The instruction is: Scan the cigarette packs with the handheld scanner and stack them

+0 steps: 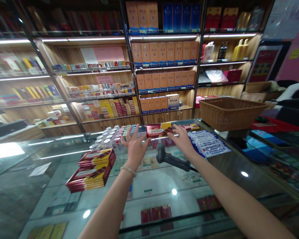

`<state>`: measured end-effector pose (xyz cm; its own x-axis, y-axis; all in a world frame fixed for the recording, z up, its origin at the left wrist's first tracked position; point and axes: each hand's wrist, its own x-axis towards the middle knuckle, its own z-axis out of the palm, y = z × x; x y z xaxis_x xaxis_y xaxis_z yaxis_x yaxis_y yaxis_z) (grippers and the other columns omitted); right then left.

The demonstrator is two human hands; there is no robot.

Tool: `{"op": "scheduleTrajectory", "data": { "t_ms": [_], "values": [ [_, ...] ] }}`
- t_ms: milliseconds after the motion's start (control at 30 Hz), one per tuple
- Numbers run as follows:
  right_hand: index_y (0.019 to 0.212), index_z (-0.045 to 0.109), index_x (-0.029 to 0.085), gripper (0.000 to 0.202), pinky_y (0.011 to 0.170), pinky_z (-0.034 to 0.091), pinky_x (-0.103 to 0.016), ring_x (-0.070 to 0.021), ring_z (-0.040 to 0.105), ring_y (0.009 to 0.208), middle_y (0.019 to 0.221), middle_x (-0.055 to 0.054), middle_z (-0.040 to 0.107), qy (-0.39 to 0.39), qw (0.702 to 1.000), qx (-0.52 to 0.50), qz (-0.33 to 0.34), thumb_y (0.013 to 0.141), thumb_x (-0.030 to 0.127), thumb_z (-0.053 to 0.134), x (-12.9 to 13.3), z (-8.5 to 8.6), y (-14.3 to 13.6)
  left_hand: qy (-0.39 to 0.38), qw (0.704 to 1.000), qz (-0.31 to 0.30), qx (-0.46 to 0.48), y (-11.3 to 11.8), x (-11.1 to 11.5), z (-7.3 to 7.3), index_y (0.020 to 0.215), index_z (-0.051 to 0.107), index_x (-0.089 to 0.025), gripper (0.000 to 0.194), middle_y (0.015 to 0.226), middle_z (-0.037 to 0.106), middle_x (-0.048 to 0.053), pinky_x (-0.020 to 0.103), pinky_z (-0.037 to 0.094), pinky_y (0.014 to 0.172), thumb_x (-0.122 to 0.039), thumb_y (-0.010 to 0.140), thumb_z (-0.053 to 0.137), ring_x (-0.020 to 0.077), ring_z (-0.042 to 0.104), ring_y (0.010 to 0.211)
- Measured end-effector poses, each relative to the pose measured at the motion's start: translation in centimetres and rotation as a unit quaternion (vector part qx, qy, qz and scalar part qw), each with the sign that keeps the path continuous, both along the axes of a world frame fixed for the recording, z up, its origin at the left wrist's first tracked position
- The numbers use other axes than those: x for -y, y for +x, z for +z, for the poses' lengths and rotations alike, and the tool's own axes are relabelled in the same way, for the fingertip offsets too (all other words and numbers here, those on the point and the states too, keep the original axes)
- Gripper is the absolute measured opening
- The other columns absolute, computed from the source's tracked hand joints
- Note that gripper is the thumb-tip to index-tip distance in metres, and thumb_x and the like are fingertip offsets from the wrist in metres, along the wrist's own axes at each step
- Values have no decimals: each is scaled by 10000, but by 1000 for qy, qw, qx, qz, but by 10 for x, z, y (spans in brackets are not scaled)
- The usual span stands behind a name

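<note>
A red and yellow packet (pixel 159 129) lies near the back edge of the glass counter, between my two hands. My left hand (pixel 135 146) is at its left end, fingers spread, with the thumb close to the packet. At its right end, my right hand (pixel 181 139) has its fingers apart, the fingertips by the packet's edge. Below the packet, a black handheld scanner (pixel 173 160) rests on the glass. Stacks of similar red and yellow packets (pixel 92 172) sit to the left. Small round-topped containers (pixel 109 136) stand in rows beside my left hand.
Blue and white wrapped packs (pixel 208 143) lie right of my right hand. A wicker basket (pixel 231 113) stands at the counter's back right. Behind the counter, shelves hold orange boxes (pixel 164 53) and other goods.
</note>
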<state>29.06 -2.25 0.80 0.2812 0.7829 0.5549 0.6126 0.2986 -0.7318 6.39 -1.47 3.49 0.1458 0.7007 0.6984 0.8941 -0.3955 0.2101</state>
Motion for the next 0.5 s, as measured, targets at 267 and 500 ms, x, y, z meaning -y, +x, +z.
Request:
{"op": "scheduleTrajectory", "data": {
  "t_ms": [267, 500],
  "values": [
    [923, 812, 249, 229, 1247, 324, -513, -304, 485, 1452, 1459, -70, 667, 20, 998, -43, 29, 907, 424, 665, 2, 1, 4, 9, 1000, 21, 14, 3, 5, 2, 1243, 738, -300, 418, 1679, 413, 108, 690, 78, 1284, -472, 864, 774, 393, 254, 1591],
    [882, 816, 266, 214, 1228, 347, -529, -311, 509, 1418, 1454, -66, 670, 25, 999, -28, 30, 903, 426, 676, 6, 0, -5, 28, 996, -5, -79, 13, 21, 8, 1586, 454, -327, 886, 1733, 299, 123, 606, -83, 1293, -553, 808, 812, 400, 200, 1613]
  ]
}}
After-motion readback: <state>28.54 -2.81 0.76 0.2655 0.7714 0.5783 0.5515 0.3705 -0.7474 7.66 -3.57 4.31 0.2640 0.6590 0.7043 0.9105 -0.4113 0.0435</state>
